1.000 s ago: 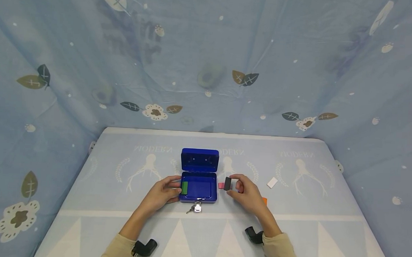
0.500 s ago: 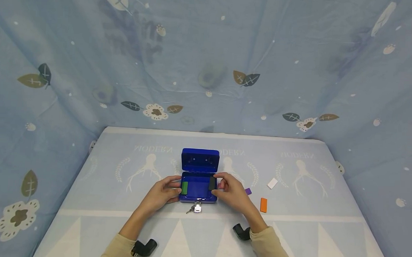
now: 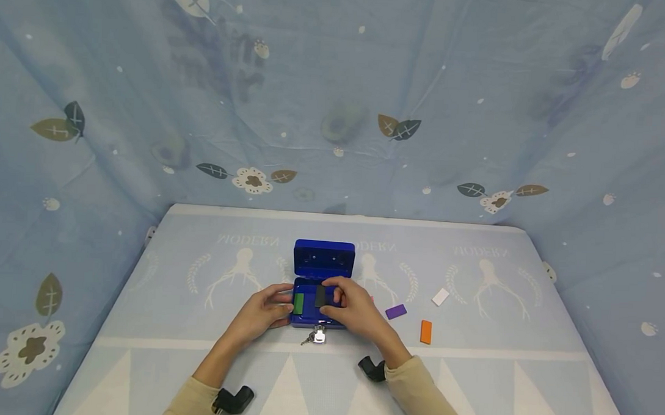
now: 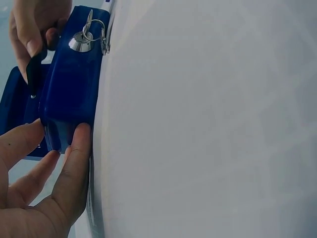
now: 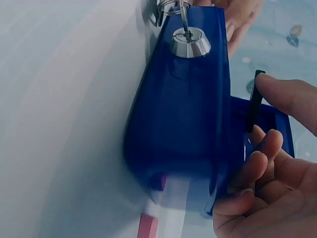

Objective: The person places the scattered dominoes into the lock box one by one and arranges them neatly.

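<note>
A blue cash box (image 3: 306, 320) stands on the table with its lid up and keys hanging from its front lock (image 3: 319, 335). My left hand (image 3: 260, 313) holds the box's left side, thumb and fingers touching its wall. Over the inside of the box, my right hand (image 3: 356, 306) pinches a thin black rectangular block (image 3: 321, 295) between thumb and fingers. The right wrist view shows this black block (image 5: 255, 101) on edge above the rim. A green block (image 3: 298, 303) lies inside along the left wall. The box's right part is hidden by my right hand.
Right of the box lie a purple block (image 3: 396, 312), an orange block (image 3: 426, 332) and a white block (image 3: 440, 297). A pink block (image 5: 147, 225) lies close to the box's right side. Patterned fabric (image 3: 336, 110) hangs behind the table.
My right hand has carried the black block leftward, from beside the box to over its inside. The purple and orange blocks have come into full view. My left hand has stayed in place.
</note>
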`<state>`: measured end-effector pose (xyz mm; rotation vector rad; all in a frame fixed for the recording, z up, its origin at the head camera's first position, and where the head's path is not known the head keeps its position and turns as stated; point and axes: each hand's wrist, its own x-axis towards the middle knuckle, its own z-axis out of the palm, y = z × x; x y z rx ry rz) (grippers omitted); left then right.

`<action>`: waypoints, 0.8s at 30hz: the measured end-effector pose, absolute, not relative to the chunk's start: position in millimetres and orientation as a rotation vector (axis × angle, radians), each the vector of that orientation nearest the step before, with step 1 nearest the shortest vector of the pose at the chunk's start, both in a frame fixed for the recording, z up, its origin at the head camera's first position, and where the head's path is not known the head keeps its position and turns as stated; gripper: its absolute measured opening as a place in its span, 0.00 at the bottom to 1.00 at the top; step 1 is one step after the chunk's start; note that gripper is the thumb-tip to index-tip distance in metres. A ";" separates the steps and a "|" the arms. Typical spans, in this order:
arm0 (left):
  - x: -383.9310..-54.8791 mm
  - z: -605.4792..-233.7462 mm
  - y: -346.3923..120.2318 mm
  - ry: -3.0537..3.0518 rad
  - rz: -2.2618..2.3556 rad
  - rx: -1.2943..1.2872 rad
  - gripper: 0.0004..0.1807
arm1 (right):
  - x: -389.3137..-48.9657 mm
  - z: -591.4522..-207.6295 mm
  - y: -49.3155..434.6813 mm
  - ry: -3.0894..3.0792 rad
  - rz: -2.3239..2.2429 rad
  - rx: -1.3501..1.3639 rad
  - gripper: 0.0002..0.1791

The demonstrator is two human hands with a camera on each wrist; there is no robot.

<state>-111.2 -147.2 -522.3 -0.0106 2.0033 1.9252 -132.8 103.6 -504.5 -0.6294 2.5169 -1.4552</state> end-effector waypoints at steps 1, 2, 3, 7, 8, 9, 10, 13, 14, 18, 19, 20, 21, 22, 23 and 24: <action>-111.2 -522.4 -147.3 2.002 1.926 -0.009 0.29 | -133.8 -504.3 101.5 2.519 -1.447 -0.640 0.25; -111.2 -522.5 -147.5 2.000 1.927 -0.007 0.29 | -135.0 -504.8 99.2 2.526 -1.437 -0.649 0.25; -111.2 -522.7 -147.7 1.998 1.928 -0.004 0.29 | -136.1 -505.0 97.3 2.532 -1.426 -0.662 0.25; -111.4 -524.1 -148.5 1.994 1.927 0.005 0.29 | -139.8 -506.9 89.6 2.589 -1.345 -0.694 0.25; -111.5 -524.3 -148.6 1.997 1.924 0.007 0.29 | -140.4 -507.7 87.7 2.614 -1.311 -0.698 0.24; -111.5 -524.6 -148.7 2.000 1.922 0.009 0.29 | -140.6 -508.2 85.9 2.638 -1.270 -0.701 0.24; -111.5 -525.0 -148.9 2.002 1.917 0.010 0.29 | -140.5 -509.0 83.9 2.665 -1.226 -0.706 0.23; -111.7 -526.0 -148.9 2.012 1.910 0.013 0.29 | -139.9 -511.6 78.4 2.746 -1.089 -0.701 0.23; -111.8 -526.0 -148.7 2.012 1.912 0.009 0.29 | -139.6 -512.1 76.6 2.770 -1.049 -0.698 0.23; -112.3 -526.2 -148.4 2.015 1.914 0.007 0.28 | -138.9 -515.5 70.6 2.855 -0.918 -0.683 0.24; -112.3 -525.9 -148.4 2.016 1.912 0.006 0.28 | -138.8 -516.4 69.2 2.875 -0.887 -0.685 0.23; -112.3 -525.7 -148.5 2.016 1.910 0.007 0.29 | -138.7 -517.7 68.1 2.892 -0.859 -0.688 0.23; -112.2 -525.4 -148.7 2.016 1.909 0.010 0.29 | -138.5 -518.9 67.0 2.907 -0.831 -0.693 0.23; -112.0 -525.0 -148.9 2.015 1.908 0.016 0.29 | -138.3 -519.5 66.1 2.920 -0.805 -0.698 0.23; -111.8 -524.6 -149.0 2.012 1.908 0.011 0.29 | -138.1 -520.0 65.2 2.932 -0.780 -0.701 0.23; -111.4 -524.0 -149.1 2.010 1.909 0.011 0.29 | -137.9 -520.9 64.4 2.942 -0.755 -0.705 0.23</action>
